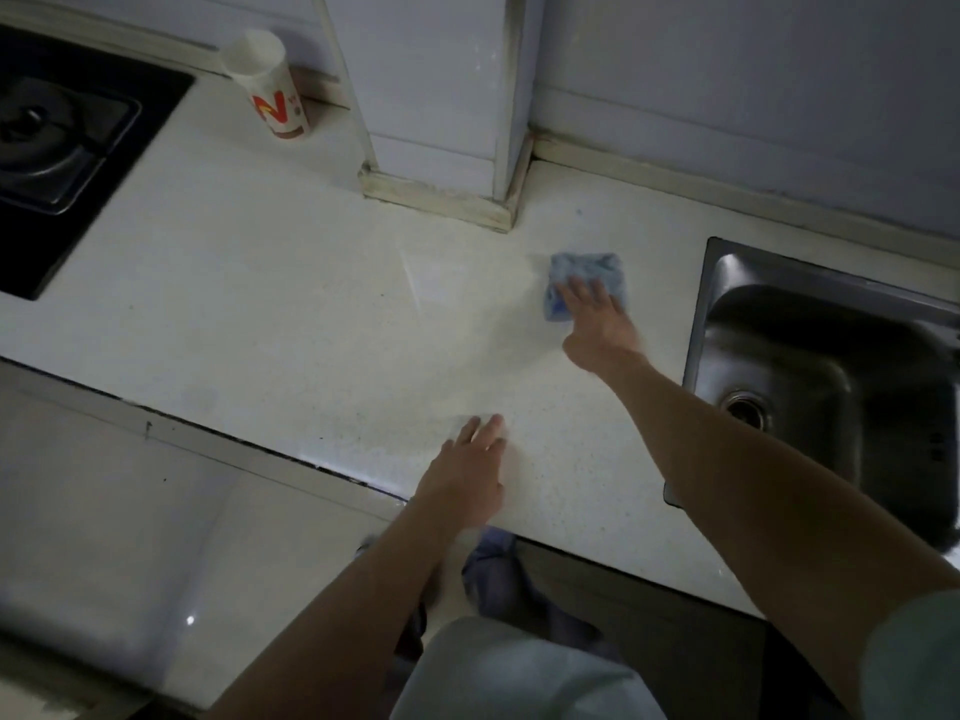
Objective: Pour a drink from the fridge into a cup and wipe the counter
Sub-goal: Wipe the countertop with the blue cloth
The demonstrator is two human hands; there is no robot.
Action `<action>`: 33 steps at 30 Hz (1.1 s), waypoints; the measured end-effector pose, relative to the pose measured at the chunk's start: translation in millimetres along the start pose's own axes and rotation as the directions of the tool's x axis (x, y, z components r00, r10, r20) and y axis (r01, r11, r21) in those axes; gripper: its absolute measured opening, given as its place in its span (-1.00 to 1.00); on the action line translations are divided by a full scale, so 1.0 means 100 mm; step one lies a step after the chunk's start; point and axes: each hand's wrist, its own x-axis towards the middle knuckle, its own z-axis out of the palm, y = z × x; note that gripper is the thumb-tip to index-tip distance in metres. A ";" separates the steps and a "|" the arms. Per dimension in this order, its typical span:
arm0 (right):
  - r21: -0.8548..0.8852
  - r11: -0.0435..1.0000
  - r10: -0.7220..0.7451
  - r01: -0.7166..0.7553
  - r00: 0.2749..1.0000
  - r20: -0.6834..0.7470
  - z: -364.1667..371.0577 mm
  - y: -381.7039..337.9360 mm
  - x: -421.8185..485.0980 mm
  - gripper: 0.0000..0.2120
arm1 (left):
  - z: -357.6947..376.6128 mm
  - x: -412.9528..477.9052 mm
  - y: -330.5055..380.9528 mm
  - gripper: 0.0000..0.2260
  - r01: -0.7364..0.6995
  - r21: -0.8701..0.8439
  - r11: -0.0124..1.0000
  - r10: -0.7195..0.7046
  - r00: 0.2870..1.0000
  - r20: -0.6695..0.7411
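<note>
The wiping stage of the task, viewed from above; positions are given relative to the stainless steel sink (pixel 810 356). Nearest the viewer, the left hand (pixel 467 475) is laid flat with fingers spread, gripping nothing, on the front edge of the pale speckled stone desk (pixel 260 304), well to the left of the sink. Farther in, the right hand (pixel 597 319) is pressed palm-down, fingers extended, on the folded blue cloth (pixel 587 283), which lies on the desk just left of the sink's near corner.

Risk is judged to lie chiefly at the sink side: a stroke carried too far right could drop the cloth over the rim into the basin. A wide leftward sweep toward the back could tip the tall white paper cup with red lettering (pixel 270 85), which stands far left of the sink near the wall; whether it holds a drink cannot be told.

The tiled wall column (pixel 441 122) juts onto the desk left of the sink and obstructs the rear stroke. The black gas hob (pixel 62 148) is set farthest left.
</note>
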 end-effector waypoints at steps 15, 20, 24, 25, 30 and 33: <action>0.185 0.862 0.478 -0.473 0.878 0.020 0.08 -0.33 -0.17 -0.31 | 0.10 -0.12 0.00 -0.49 -0.009 0.030 1.000 0.008 1.000 0.014; 0.048 0.998 -0.033 0.030 0.998 0.051 0.21 -0.98 -0.01 -0.28 | 0.23 -0.22 0.00 -0.51 -0.017 0.030 0.999 0.018 1.000 -0.021; -0.024 0.974 -0.222 0.224 0.974 0.044 0.31 -0.86 -0.17 -0.28 | 0.27 -0.28 -0.03 -0.52 -0.028 0.008 1.000 0.029 0.999 -0.041; -0.024 0.975 -0.218 0.219 0.976 0.021 0.31 -0.73 -0.22 -0.29 | 0.26 -0.28 -0.04 -0.52 -0.030 0.009 1.000 0.030 0.998 -0.046; 0.012 0.994 0.106 -0.106 0.992 -0.066 0.25 0.10 -0.80 -0.24 | 0.25 -0.26 -0.08 -0.49 -0.075 0.054 0.996 0.075 0.997 -0.002; 0.052 0.961 0.275 -0.272 0.958 -0.078 0.24 0.39 -1.12 -0.22 | 0.25 -0.30 -0.10 -0.49 -0.099 0.064 0.993 0.098 0.995 0.014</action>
